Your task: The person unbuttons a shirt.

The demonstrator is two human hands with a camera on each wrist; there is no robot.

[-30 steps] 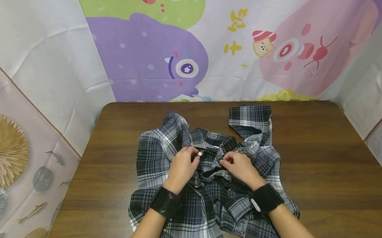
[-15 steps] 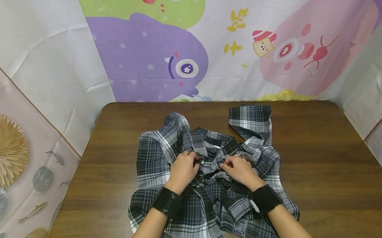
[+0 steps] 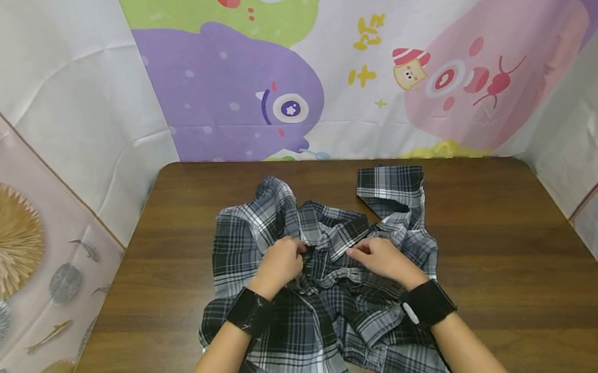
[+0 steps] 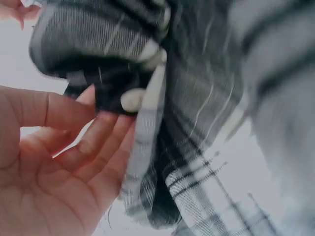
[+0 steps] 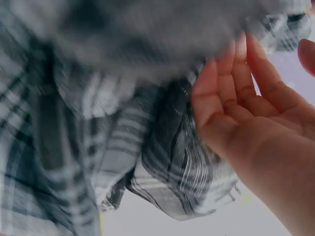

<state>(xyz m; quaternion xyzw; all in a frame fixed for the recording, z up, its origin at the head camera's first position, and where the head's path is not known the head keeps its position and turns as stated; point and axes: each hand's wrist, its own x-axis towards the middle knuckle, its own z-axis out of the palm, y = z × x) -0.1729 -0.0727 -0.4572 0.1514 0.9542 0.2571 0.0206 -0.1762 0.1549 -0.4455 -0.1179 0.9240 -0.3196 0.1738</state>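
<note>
A crumpled black, grey and white plaid fabric shirt [image 3: 323,284] lay on a dark brown wooden tabletop [image 3: 513,259]. The left hand [image 3: 280,264] and right hand [image 3: 382,257] both pinched folds near its collar. Each wrist wore a black strap. Colourful cartoon-printed cloth hung behind.

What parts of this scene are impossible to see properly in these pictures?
- Head view: left hand fingertips are buried in plaid shirt folds.
- Left wrist view: white button is blurred, too close.
- Right wrist view: right hand fingertips vanish behind blurred cloth.
- Head view: shirt's near hem is cut off by the bottom edge.
</note>
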